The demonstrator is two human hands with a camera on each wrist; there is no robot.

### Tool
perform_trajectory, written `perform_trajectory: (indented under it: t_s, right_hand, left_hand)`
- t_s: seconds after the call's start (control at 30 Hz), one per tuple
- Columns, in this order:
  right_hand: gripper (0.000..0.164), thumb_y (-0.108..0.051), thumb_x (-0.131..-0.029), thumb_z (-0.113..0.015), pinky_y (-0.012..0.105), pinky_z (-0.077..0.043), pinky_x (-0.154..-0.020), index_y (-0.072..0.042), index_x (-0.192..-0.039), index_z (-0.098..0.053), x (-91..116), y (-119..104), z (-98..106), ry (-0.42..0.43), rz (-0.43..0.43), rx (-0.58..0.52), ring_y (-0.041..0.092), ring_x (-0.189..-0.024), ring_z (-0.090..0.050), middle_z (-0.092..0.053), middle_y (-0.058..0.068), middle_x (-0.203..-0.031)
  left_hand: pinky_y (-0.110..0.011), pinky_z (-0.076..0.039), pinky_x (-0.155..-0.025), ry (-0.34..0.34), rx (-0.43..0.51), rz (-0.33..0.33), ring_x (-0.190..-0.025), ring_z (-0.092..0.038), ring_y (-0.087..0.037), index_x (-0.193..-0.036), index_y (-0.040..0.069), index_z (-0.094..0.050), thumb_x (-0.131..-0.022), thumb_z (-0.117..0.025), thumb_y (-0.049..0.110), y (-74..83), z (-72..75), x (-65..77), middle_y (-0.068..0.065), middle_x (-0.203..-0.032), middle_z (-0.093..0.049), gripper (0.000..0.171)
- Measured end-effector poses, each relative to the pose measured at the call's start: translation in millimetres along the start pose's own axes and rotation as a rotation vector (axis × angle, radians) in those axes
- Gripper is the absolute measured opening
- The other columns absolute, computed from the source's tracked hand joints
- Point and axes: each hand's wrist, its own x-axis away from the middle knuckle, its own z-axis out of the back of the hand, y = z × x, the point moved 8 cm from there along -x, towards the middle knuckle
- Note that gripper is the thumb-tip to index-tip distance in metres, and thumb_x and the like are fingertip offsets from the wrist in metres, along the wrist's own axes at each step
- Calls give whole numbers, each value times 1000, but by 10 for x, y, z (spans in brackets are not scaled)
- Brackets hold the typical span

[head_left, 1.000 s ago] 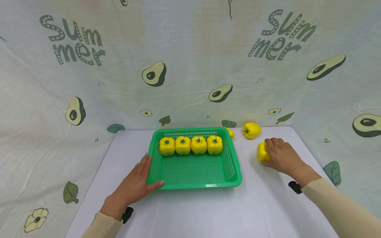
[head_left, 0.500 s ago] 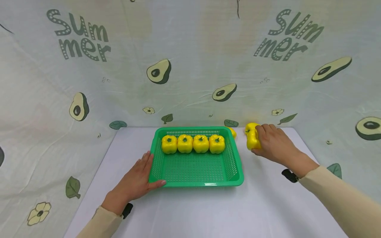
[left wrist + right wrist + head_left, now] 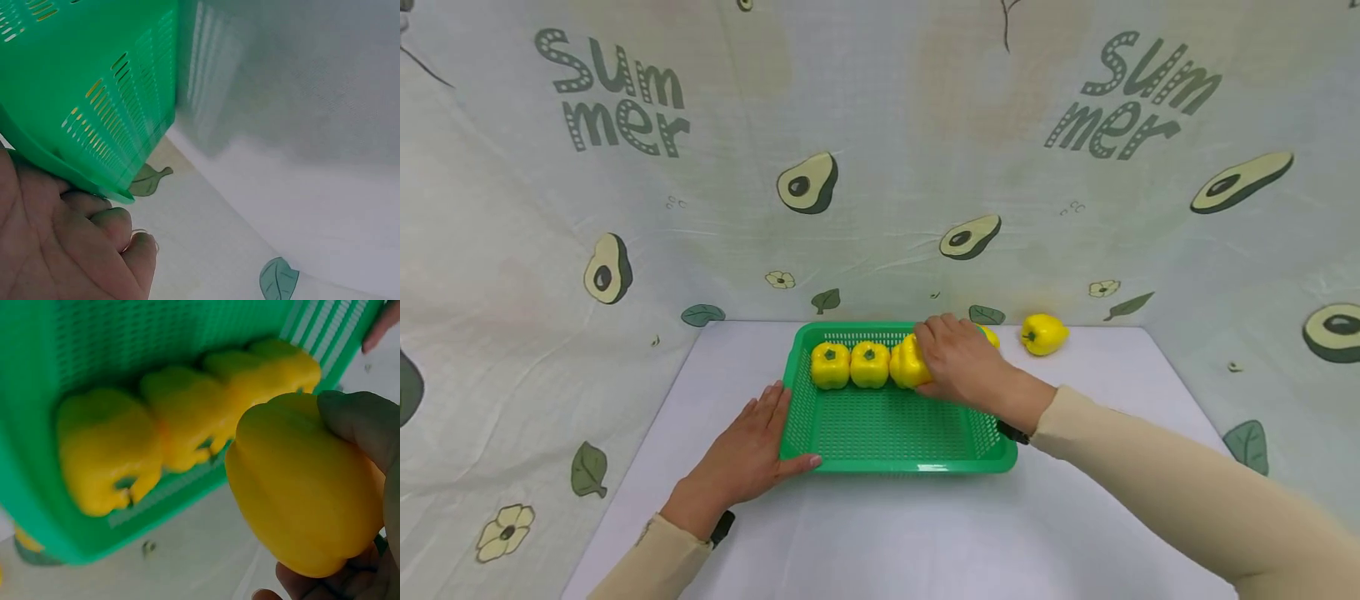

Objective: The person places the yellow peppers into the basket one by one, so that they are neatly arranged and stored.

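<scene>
Fingers and thumb of a person's right hand point(image 3: 958, 354) are clamping a yellow bell pepper point(image 3: 300, 487) over the 12 o'clock side of a green basket point(image 3: 880, 467), near a row of 4 similar peppers point(image 3: 187, 415) sitting inside. The left hand point(image 3: 741, 454) is resting against the basket, its fingers lying together at 9 o'clock and its thumb stretching apart from them onto the rim at 8 o'clock. At 2 o'clock, a loose pepper point(image 3: 1043, 334) is lying on the white table point(image 3: 880, 533) and another pepper point(image 3: 992, 337) is peeking past the basket's corner, while an avocado-print cloth point(image 3: 880, 167) is hanging beyond.
</scene>
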Motion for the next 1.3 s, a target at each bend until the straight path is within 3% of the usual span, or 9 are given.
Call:
perform_trajectory:
  t_s: [0.27,0.5,0.83,1.3]
  right_hand:
    - [73,-54,-83,-86,38,-57,-86,-2,-126,-60,-403,-619,-365,-94,93,-58,28,-102,-60,-64,11,-114]
    - [71,-55,-87,-81,36,-58,-96,-2,-130,-59,-593,-932,-643,-149,145,-53,27,-108,-62,-65,11,-116]
    - [63,-58,-92,-75,34,-56,-102,-10,-128,-56,-735,-1140,-1000,-272,145,-38,22,-111,-60,-64,5,-118]
    - [72,-65,-90,-73,35,-55,-101,-10,-133,-54,-814,-1199,-1155,-223,111,-22,23,-116,-58,-62,6,-124]
  left_hand:
    - [-57,-27,-129,-30,8,24,-159,-27,-42,-163,-9,-22,-93,-52,83,-43,-36,13,-28,-172,-23,120]
    - [-57,-28,-128,-33,22,22,-160,-26,-41,-164,-9,-21,-93,-53,82,-29,-36,0,-27,-172,-24,119]
    - [-55,-27,-129,-58,34,51,-161,-25,-40,-166,-6,-18,-90,-47,88,-45,-53,5,-24,-174,-21,123]
    - [-55,-29,-128,-40,24,37,-160,-27,-39,-165,-7,-20,-93,-49,84,-45,-82,-3,-25,-173,-21,120]
